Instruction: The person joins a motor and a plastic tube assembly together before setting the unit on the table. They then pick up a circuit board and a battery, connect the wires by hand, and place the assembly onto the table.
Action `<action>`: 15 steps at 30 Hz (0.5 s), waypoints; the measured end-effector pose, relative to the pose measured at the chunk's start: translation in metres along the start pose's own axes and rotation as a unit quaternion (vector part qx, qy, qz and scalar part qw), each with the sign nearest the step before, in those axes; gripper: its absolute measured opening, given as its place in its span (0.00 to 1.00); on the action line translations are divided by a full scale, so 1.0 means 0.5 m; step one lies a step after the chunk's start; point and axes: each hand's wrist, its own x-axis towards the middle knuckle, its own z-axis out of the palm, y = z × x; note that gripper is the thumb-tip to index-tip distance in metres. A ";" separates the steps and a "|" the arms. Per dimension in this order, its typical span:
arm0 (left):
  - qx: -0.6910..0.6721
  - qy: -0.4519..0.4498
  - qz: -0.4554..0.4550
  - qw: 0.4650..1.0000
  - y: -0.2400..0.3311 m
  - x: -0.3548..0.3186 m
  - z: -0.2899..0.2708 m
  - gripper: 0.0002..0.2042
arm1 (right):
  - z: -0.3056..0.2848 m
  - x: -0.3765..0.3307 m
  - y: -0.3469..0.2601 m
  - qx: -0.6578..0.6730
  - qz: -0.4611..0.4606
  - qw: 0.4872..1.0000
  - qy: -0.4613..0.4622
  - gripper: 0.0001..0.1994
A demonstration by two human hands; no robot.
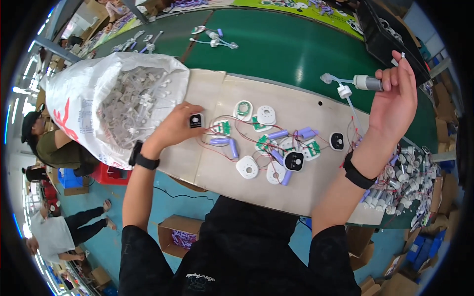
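My left hand (174,126) pinches a small module with a black square face (196,121) between thumb and fingers, beside the open sack. Thin red wires run close by it to a green circuit board (222,128) and purple cylindrical batteries (225,144). At the right, raised over the green belt, my right hand (393,98) is closed on a small motor pump (366,83), a silver cylinder with a white head. Clear tubing with a white fitting (344,91) hangs from the pump. Small white pieces show at my right fingertips; I cannot make out what they are.
A white woven sack (74,93) full of clear plastic parts lies left. Round white covers (247,167), boards and wired batteries lie on the beige board (207,170). Motor pumps (395,192) are heaped right. A black crate (365,29) stands far right. Other people are at left.
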 end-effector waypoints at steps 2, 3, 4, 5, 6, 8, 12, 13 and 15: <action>0.008 -0.022 -0.020 1.000 0.008 -0.013 -0.015 0.21 | -0.015 0.004 -0.004 0.001 -0.006 1.000 -0.007 0.15; 0.023 -0.040 -0.046 0.998 0.008 -0.024 -0.022 0.21 | -0.018 0.003 -0.009 0.011 -0.009 1.000 -0.017 0.16; 0.018 -0.044 -0.041 0.998 -0.004 -0.039 -0.024 0.21 | -0.016 0.001 -0.016 0.018 -0.010 1.000 -0.014 0.15; -0.047 -0.012 -0.037 0.998 -0.018 -0.057 -0.028 0.22 | -0.016 0.000 -0.019 0.012 -0.012 1.000 -0.013 0.15; -0.114 0.018 -0.032 0.993 -0.030 -0.067 -0.027 0.22 | -0.019 0.001 -0.021 0.020 -0.014 1.000 -0.014 0.15; -0.219 0.018 -0.060 0.974 -0.039 -0.083 -0.030 0.24 | -0.018 -0.003 -0.026 0.028 -0.018 0.999 -0.009 0.13; -0.358 0.039 -0.123 0.925 -0.060 -0.078 -0.014 0.25 | -0.024 -0.003 -0.034 0.025 -0.027 0.999 -0.008 0.14; -0.359 0.044 -0.155 0.919 -0.063 -0.075 -0.010 0.25 | -0.026 -0.003 -0.035 0.029 -0.028 0.999 -0.013 0.14; -0.336 0.028 -0.155 0.929 -0.044 -0.048 -0.003 0.25 | -0.034 -0.001 -0.050 0.026 -0.036 0.999 -0.015 0.14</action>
